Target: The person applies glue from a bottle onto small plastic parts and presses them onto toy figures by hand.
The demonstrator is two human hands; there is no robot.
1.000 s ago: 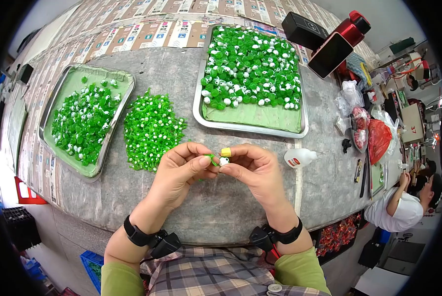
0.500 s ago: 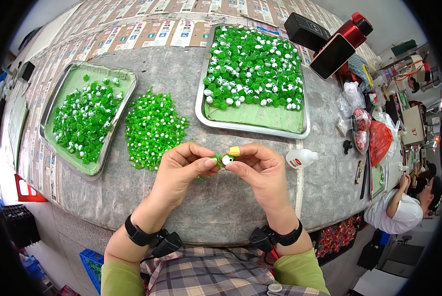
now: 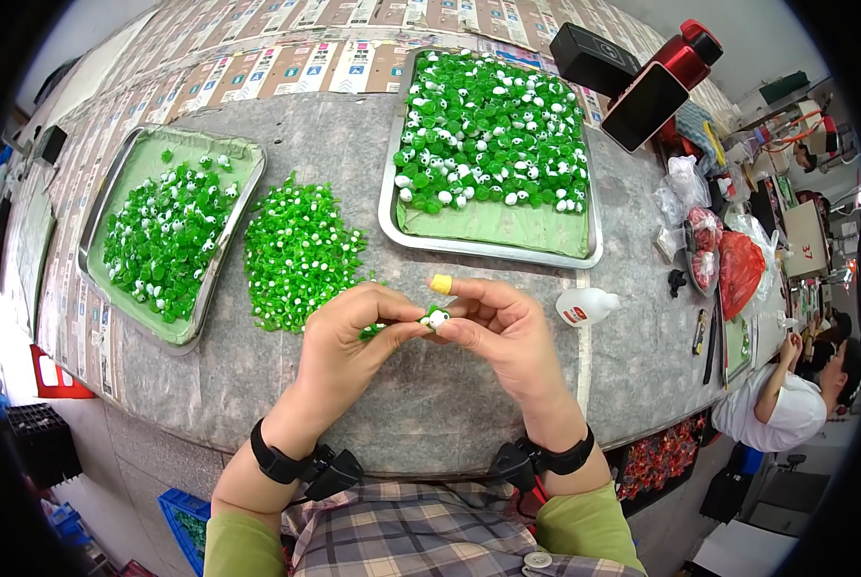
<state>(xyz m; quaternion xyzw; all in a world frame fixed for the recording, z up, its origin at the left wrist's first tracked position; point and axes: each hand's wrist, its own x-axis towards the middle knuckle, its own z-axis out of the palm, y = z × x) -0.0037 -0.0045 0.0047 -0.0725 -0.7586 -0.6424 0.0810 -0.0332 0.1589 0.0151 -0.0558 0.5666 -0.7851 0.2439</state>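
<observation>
Both hands, left hand [image 3: 346, 332] and right hand [image 3: 498, 332], pinching a small green-and-white piece [image 3: 437, 317], two metal trays [image 3: 493, 248] of green pieces

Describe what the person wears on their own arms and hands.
Both hands are bare, the left hand and the right hand alike. Each wrist carries a black band with a small black device clipped on: left wristband, right wristband. The right forefinger wears a yellow fingertip wrap. Light green sleeves sit pushed up, with a plaid garment between them.

Bright, even light; curved fisheye edges
</observation>
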